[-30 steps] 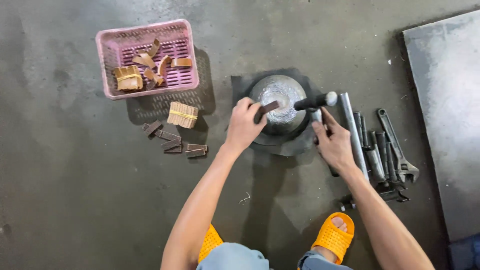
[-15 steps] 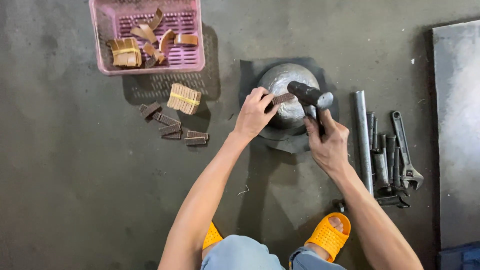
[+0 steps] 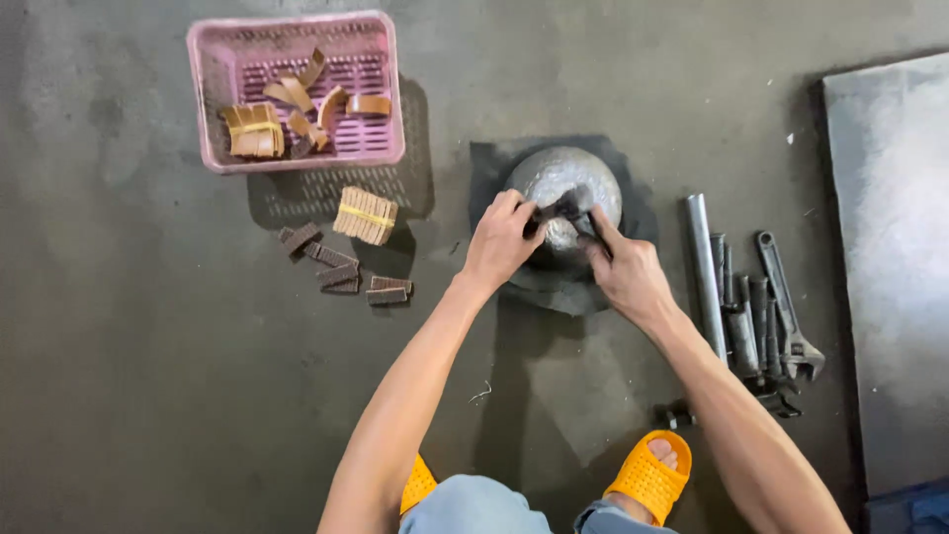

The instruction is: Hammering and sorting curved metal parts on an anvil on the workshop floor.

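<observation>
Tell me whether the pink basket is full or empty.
Partly filled. The pink basket holds a banded bundle of tan strips at its left and a few loose curved strips; much of its slotted floor shows bare.

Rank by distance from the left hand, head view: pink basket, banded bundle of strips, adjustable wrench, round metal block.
From the left hand:
1. round metal block, right beside it, fingertips at its top.
2. banded bundle of strips, on the floor to the image left.
3. pink basket, up and left, and adjustable wrench, far right: too close to call.

Round grey metal dome [image 3: 554, 183] on mat
</observation>
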